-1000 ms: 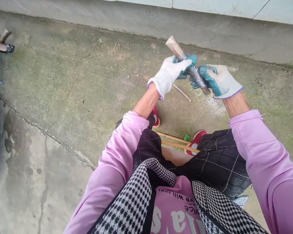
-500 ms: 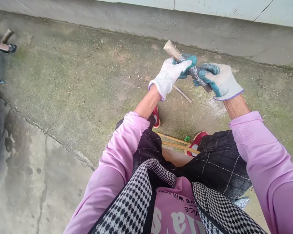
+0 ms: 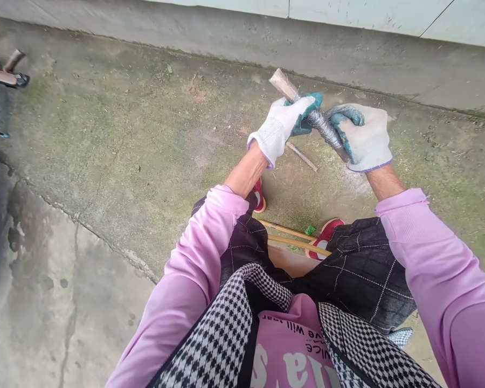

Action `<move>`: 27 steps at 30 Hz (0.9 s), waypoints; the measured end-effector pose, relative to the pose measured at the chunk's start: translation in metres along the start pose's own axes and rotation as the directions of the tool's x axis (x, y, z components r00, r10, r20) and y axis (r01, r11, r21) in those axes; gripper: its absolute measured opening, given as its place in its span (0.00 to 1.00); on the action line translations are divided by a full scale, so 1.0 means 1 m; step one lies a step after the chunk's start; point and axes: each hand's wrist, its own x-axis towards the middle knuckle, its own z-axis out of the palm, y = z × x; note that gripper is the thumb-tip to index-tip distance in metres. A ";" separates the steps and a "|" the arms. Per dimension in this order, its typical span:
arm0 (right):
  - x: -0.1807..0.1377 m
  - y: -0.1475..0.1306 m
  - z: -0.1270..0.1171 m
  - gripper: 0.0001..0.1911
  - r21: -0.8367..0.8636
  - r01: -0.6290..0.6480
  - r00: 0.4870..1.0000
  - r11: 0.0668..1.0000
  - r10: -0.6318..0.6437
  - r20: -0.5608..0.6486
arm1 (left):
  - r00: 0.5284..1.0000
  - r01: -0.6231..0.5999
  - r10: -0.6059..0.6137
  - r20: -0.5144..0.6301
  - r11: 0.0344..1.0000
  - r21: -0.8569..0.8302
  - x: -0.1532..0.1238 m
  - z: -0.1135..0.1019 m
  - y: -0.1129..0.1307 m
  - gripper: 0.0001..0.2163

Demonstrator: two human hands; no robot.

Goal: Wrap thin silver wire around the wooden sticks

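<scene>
A wooden stick (image 3: 283, 85), wound along much of its length with thin silvery wire (image 3: 325, 128), is held slantwise above the ground in front of me. My left hand (image 3: 291, 114), in a white glove with a teal coated palm, is closed round its upper middle part. Against the lower right side of the stick is my right hand (image 3: 361, 132), in a matching glove. Its fingers are curled shut, and what they pinch is hidden. The stick's bare upper end sticks out past my left hand.
A thin short stick (image 3: 303, 157) lies on the concrete ground (image 3: 165, 129) below my hands. Two pale wooden strips (image 3: 293, 237) and a green scrap (image 3: 310, 230) are between my red shoes. A low wall (image 3: 242, 40) runs along the far side. Dark objects (image 3: 8, 75) lie at far left.
My right hand has shifted slightly left and down and rolled, uncovering more of the wire winding and the stick's lower end. My left hand keeps its hold, almost in place.
</scene>
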 end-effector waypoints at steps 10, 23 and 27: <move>-0.026 -0.039 -0.002 0.06 -0.133 0.058 0.998 0.989 -0.054 0.036 | 0.994 -0.051 0.057 0.096 0.997 -0.058 -0.007 -0.001 0.006 0.11; -0.058 -0.071 0.008 0.07 0.133 -0.102 0.992 0.986 0.091 0.082 | 0.990 -0.067 0.039 -0.136 0.976 -0.207 -0.052 0.028 0.026 0.29; -0.070 -0.084 0.005 0.11 0.113 -0.113 0.990 0.987 0.102 0.095 | 0.989 -0.013 -0.013 -0.147 0.984 -0.177 -0.059 0.029 0.028 0.30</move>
